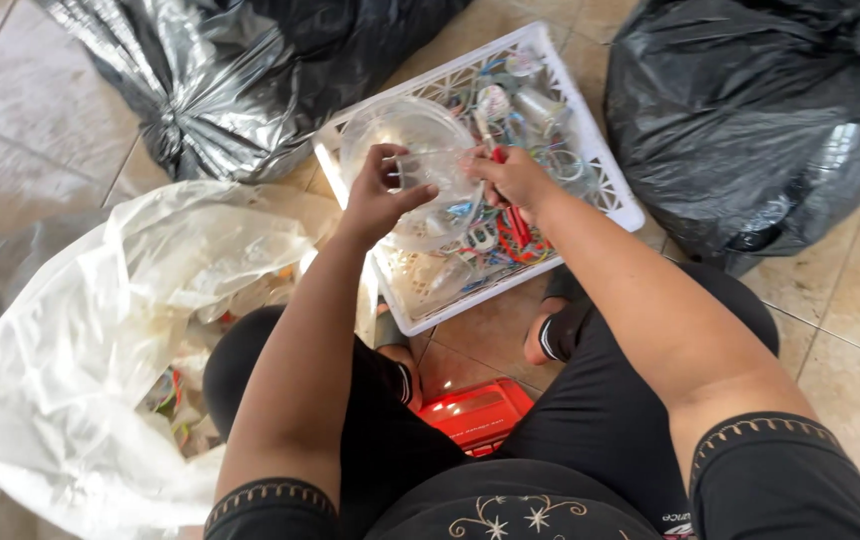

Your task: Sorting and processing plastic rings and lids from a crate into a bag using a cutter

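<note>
While both hands work over the basket, these lines cover the grip and how to handle the piece well.

Left hand: the left hand [378,200] is closed on a clear, thin plastic cup [420,172], fingers over its rim and thumb against the wall.

Right hand: the right hand [512,180] pinches the other side of the same cup; something red and thin shows under its fingers, and I cannot tell what it is.

Cup position: held just above the white perforated plastic basket [618,190], in front of a clear round plastic bowl-like container [390,130] lying among mixed small plastic scraps.

Surroundings: a large translucent white plastic sack [80,330] lies open to the person's left; two black plastic rubbish bags [750,120] sit on the beige tiled floor [850,330]; a red plastic stool [475,415] is under the person.

Handling advice: thin plastic likely buckles easily, so press lightly near the stiffer rim, and keep the cup over the basket so anything loose falls back inside.

Risk: squeezing the middle of the wall could crack it.
</note>
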